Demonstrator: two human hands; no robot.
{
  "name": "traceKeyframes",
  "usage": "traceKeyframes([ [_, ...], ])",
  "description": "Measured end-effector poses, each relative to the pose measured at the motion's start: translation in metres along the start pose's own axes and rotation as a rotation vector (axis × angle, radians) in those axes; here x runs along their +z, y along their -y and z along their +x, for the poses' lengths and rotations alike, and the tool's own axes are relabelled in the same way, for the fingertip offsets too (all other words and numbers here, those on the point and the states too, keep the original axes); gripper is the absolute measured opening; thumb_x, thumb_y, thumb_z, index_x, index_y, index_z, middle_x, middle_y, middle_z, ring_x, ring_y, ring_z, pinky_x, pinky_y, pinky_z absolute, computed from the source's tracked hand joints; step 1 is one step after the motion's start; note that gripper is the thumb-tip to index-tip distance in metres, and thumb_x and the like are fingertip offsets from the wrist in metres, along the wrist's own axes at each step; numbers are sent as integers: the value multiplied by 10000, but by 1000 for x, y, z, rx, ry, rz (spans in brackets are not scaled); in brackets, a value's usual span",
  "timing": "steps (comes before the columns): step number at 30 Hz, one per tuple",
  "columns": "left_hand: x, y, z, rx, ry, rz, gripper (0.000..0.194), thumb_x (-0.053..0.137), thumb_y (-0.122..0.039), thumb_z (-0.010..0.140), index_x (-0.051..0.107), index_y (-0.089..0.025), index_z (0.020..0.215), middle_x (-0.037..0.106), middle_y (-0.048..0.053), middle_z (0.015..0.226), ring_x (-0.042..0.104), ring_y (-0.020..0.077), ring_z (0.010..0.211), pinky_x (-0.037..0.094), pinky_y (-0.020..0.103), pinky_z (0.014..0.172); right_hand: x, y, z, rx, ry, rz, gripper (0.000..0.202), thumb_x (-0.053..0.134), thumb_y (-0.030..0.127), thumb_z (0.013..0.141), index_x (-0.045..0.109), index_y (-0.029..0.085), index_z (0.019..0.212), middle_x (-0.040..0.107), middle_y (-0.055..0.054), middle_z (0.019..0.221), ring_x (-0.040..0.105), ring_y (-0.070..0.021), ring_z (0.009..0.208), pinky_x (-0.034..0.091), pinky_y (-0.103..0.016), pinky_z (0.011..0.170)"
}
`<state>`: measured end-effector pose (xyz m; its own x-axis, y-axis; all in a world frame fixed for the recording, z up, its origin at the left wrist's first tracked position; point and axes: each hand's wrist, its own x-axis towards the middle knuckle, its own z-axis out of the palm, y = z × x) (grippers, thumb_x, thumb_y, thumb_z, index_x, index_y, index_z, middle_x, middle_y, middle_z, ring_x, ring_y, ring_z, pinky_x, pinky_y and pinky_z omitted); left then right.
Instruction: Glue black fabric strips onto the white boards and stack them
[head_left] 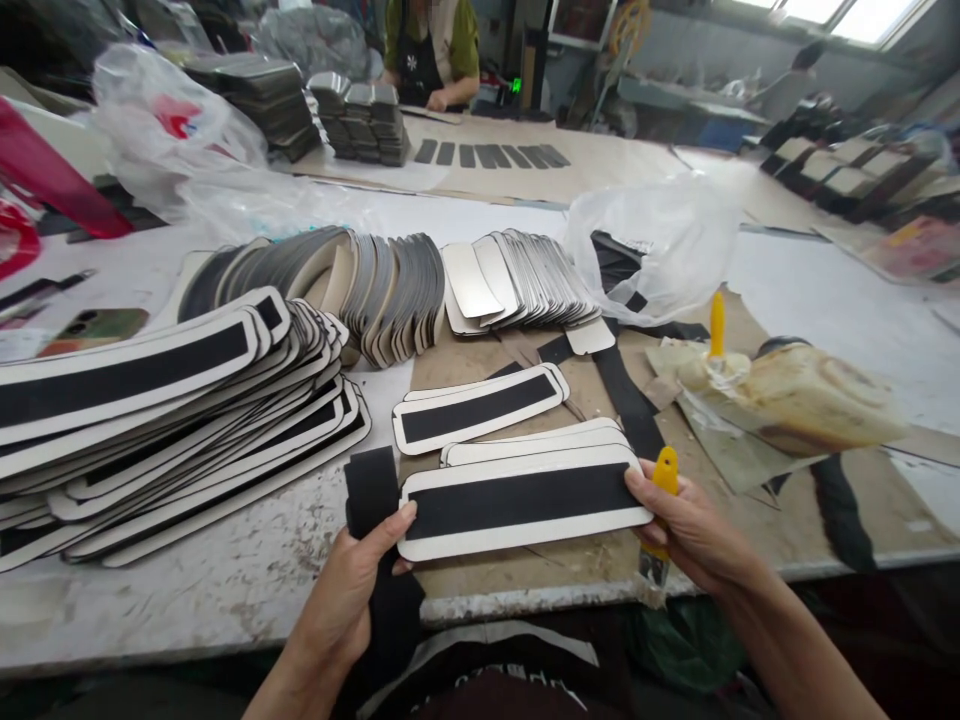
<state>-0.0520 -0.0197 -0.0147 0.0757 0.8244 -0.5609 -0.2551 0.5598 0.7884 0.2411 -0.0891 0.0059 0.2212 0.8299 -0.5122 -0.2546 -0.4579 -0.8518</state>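
A long white panel with a black strip along its middle (525,508) is held up level between my hands. My left hand (349,570) pinches its left end, thumb on top. Its right end is gripped by my right hand (686,525), which also keeps a yellow-handled brush (666,470) between its fingers, bristles down. Beside my left hand, a black strip (371,490) runs over the table edge; whether the hand touches it is hidden. Just behind lie white panels (540,440) and another strip-covered panel (480,408).
Finished-looking panels (135,365) are piled at left. Curved grey pieces (397,290) and white pieces (525,275) stand in rows behind. At right are a glue-stained container (817,395) with a yellow handle (718,325) and a plastic bag (675,250). A co-worker (442,60) stands across the table.
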Motion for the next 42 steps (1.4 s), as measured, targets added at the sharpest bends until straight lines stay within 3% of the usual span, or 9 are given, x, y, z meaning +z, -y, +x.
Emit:
traceKeyframes([
  [5,2,1,0,-4,-48,-22,291,803,-308,595,639,-132,759,583,-20,620,456,81,481,365,170,389,0,-2,-2,6,3,-6,420,688,516,732,430,186,691,339,99,447,244,-28,399,166,-170,399],
  [11,4,1,2,-167,-61,-135,355,847,-270,489,656,-129,754,595,-12,630,469,83,462,377,179,385,0,-5,1,-16,58,90,410,668,493,764,403,189,684,342,101,458,223,-31,413,163,-180,419],
  [15,1,4,6,-81,-121,-3,423,826,-366,546,663,-158,876,635,3,734,539,118,567,452,201,474,1,-6,4,-48,-20,-43,456,598,586,775,390,197,659,350,94,443,239,-41,405,161,-195,412],
  [19,-2,7,9,-13,-119,98,417,803,-454,557,663,-161,818,618,-5,686,511,118,544,441,199,454,1,-8,7,-77,-64,-210,488,489,642,809,402,197,630,372,78,435,279,-56,405,197,-210,419],
  [24,-1,6,9,16,-113,114,413,759,-509,603,663,-165,809,620,-1,673,507,122,523,435,199,430,2,-7,9,-69,-70,-255,485,480,643,810,412,200,625,371,73,431,294,-70,410,213,-220,418],
  [27,-1,6,8,26,-125,106,367,768,-471,612,649,-155,756,605,-10,635,505,115,510,430,192,421,4,-5,8,-63,-77,-311,456,516,619,802,423,201,644,384,72,444,306,-73,415,225,-221,422],
  [33,-2,9,8,-1,-218,106,394,815,-358,572,675,-157,880,686,22,797,605,156,650,489,201,476,9,3,8,-21,-113,-424,370,588,556,773,502,198,735,449,57,538,380,-90,458,299,-219,433],
  [37,-2,9,7,-12,-216,116,388,807,-360,582,682,-156,888,697,29,783,622,169,675,502,212,502,10,8,8,-131,-151,-550,328,584,512,779,572,187,735,532,12,684,478,-134,625,402,-237,562],
  [42,0,9,5,18,-249,106,364,805,-345,572,689,-141,850,699,36,750,622,173,655,496,214,484,14,11,6,-265,-204,-695,343,545,520,781,592,193,691,540,-1,667,494,-159,645,410,-251,587],
])
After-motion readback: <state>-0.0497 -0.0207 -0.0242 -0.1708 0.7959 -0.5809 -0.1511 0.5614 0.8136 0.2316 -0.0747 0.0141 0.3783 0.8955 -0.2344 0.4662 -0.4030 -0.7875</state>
